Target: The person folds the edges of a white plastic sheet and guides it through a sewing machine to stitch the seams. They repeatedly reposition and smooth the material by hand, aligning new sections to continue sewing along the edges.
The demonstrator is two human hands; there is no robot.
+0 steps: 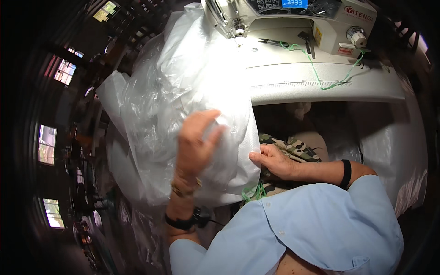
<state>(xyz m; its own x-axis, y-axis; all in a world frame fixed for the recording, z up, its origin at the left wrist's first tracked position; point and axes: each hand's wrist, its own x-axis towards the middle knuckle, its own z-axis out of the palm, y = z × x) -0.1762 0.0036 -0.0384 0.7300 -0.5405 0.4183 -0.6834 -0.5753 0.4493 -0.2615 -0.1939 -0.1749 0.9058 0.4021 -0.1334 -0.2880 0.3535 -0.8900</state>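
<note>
A large white, partly translucent plastic sheet (151,137) drapes in folds from the sewing machine (298,18) down over the front of its table. My right hand (277,162) pinches the sheet's right edge between thumb and fingers, just in front of the table. Over the middle of the sheet is my left hand (197,142), slightly blurred, with thumb and fingers apart and nothing visible in them. Whether its fingertips touch the plastic I cannot tell. Bright lamplight washes out the sheet near the needle area.
On the white machine table (284,91) lie a small dark tool (308,43) and a loose green thread (316,73). More green threads (254,192) hang by my lap. Camouflage cloth (293,149) covers my legs below the table's edge. Several windows show at the far left.
</note>
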